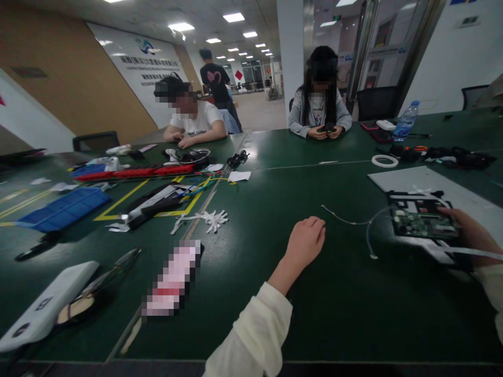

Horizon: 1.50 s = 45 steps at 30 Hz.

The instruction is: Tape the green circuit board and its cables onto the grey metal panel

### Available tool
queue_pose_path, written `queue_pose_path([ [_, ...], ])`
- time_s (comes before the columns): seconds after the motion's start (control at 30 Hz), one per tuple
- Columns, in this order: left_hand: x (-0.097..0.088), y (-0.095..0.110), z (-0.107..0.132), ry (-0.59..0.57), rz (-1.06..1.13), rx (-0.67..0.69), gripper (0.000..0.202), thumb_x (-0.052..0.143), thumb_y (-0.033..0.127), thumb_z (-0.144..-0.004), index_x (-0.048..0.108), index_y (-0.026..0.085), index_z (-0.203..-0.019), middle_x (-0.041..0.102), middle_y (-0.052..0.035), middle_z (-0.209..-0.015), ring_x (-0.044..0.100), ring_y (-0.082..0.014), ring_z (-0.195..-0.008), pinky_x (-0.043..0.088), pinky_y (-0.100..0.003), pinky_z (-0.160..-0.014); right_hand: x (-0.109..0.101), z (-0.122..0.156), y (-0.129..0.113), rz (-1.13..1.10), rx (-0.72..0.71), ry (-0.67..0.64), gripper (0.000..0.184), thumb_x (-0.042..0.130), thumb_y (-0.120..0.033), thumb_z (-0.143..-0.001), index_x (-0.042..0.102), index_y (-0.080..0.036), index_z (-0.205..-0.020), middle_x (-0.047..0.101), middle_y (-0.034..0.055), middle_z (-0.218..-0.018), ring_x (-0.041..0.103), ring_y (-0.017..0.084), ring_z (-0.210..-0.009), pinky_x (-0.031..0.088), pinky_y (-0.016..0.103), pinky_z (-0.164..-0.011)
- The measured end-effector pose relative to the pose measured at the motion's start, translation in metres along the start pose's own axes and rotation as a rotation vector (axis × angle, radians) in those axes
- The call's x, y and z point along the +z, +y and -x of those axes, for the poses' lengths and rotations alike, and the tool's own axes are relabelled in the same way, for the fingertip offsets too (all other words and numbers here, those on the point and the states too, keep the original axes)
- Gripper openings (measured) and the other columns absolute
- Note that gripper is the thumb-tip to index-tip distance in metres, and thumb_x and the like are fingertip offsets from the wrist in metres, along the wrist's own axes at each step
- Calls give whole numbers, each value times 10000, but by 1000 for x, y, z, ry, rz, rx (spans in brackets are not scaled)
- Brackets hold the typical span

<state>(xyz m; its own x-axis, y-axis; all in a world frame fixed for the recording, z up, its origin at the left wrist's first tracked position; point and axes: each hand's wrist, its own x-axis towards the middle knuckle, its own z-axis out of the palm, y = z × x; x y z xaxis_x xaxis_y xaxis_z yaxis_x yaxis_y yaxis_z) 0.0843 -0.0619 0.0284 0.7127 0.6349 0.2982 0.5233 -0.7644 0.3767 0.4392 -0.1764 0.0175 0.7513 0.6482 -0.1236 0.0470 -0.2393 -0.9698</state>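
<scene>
My left hand [305, 242] rests on the dark green table [314, 303] with its fingers curled into a loose fist, and nothing shows in it. My right hand [469, 233] grips the right edge of a green circuit board [422, 220] in a black frame. A thin white cable [359, 224] trails from the board across the table toward my left hand. White strips run under my right wrist.
A grey sheet [432, 186] lies behind the board, with a roll of white tape [384, 161] and a water bottle [406, 121] farther back. Left are a blue tray [65, 208], red strips [133, 173], wires, white paper scraps [212, 220], glasses [106, 277]. Two people sit opposite.
</scene>
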Motion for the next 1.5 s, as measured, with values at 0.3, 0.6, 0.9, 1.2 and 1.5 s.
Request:
queue_pose_path([
  [0.3,-5,-22,-10,110,878,-334,274,424,371,-953,568,186,-1096,636,-67,-1046,619,-167,-957,501,-310,-823,108,56,-15,-371,374,-682,203,681,-243,-751,663,-190,-946,705,76,-958,672,217,-883,569,295,-711],
  [0.6,11,-42,-9,-12,1051,-537,175,526,143,-856,595,162,-1016,626,-12,-788,599,-93,-624,446,-182,-535,158,67,8,-357,330,-909,274,710,-303,-772,651,-215,-1024,681,44,-1043,651,155,-910,542,254,-760],
  [0.9,17,-54,-12,33,968,-546,154,510,173,-861,599,167,-987,639,-17,-770,599,-106,-621,454,-188,-529,144,61,12,-123,119,-788,333,728,-442,-724,704,-161,-901,668,46,-891,624,137,-809,529,255,-719],
  [1.2,24,-55,-11,83,822,-523,179,513,220,-861,628,198,-996,656,-22,-826,621,-136,-678,467,-201,-530,137,53,7,75,31,-707,373,657,-525,-748,683,-181,-888,672,57,-889,620,164,-840,464,250,-644],
  [1.5,29,-57,-12,172,730,-542,179,483,197,-871,639,182,-958,673,-37,-874,642,-145,-744,494,-229,-641,132,60,-2,-20,-58,-813,324,625,-501,-793,641,-190,-884,632,25,-856,573,127,-777,429,244,-647],
])
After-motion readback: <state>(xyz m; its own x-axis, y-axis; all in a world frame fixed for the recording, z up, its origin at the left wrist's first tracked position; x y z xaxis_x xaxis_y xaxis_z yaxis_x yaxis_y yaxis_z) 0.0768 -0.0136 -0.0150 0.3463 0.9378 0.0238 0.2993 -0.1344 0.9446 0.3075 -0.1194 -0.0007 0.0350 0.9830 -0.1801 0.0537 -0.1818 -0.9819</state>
